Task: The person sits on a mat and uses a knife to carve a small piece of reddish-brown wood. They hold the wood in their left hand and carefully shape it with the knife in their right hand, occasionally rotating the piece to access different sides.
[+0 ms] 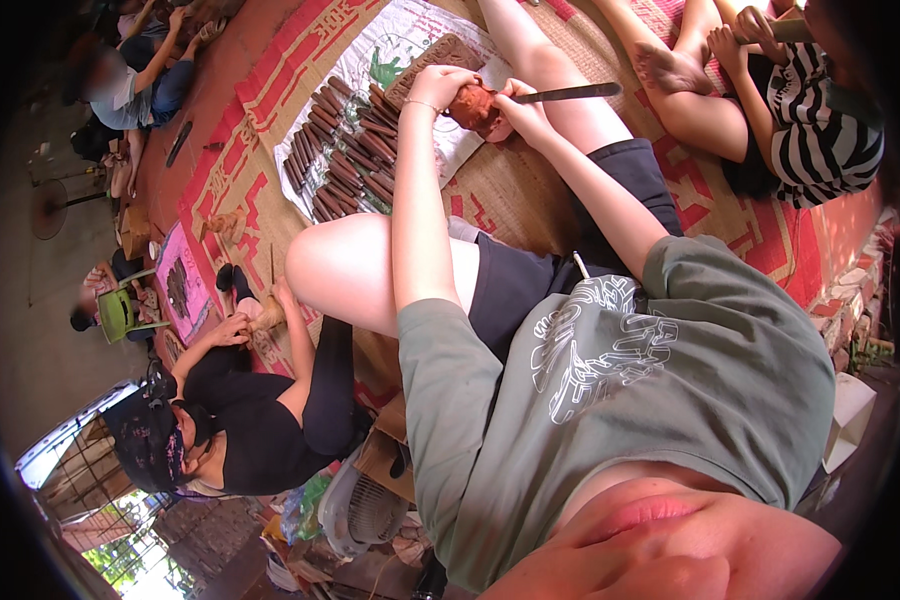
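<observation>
Above a white printed sheet (395, 28) on a red-and-tan woven mat (240, 190), the left hand (438, 86) has its fingers closed around a reddish-brown carved piece (473, 108). The right hand (522, 108), just beside it, grips a long dark tool (575, 93) with its fingers bent. Many brown-handled tools (355, 160) lie close together on the sheet, near a carved brown block (445, 62). An open cardboard box (378, 460) stands beside a grey fan (365, 515); its contents are unclear. A white carton (855, 405) sits far right.
</observation>
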`<action>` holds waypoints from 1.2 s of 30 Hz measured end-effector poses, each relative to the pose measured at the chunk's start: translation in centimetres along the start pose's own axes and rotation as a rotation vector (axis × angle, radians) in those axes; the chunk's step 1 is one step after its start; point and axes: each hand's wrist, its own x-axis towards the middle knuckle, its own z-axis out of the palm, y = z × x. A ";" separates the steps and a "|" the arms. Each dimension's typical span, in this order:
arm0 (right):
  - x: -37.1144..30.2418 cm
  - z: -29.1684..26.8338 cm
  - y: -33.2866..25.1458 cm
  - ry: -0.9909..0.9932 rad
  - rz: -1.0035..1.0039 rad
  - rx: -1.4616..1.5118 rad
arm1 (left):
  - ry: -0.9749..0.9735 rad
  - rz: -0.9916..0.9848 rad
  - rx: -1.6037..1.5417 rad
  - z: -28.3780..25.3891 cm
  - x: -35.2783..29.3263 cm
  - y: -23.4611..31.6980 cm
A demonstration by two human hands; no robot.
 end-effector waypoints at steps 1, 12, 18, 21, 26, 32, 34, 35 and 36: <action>-0.1 -0.1 -0.1 -0.006 0.009 0.006 | 0.004 -0.008 -0.009 0.0 0.0 -0.2; 0.2 0.1 -0.4 0.013 0.118 0.079 | -0.016 -0.054 -0.033 -0.6 -1.1 1.4; 0.4 0.0 -0.7 -0.013 0.099 0.122 | 0.040 -0.062 0.002 -0.3 -0.6 1.3; 1.0 -0.3 -0.7 0.010 0.038 0.107 | 0.110 -0.062 0.102 0.2 -1.2 2.4; 1.6 -0.5 -1.2 -0.016 0.008 0.101 | 0.118 -0.041 0.084 0.1 -0.5 1.3; 1.5 -1.0 -1.6 -0.094 -0.012 0.066 | 0.125 -0.042 0.022 -0.1 -0.2 0.5; 1.5 -1.1 -1.8 -0.109 0.003 0.068 | 0.132 -0.060 0.008 -0.1 -0.4 0.8; 1.5 -1.0 -1.9 -0.109 -0.020 0.051 | 0.135 -0.069 0.002 -0.1 -0.6 1.0; 1.5 -0.9 -1.9 -0.109 -0.044 0.033 | 0.139 -0.066 0.009 -0.1 -0.7 1.2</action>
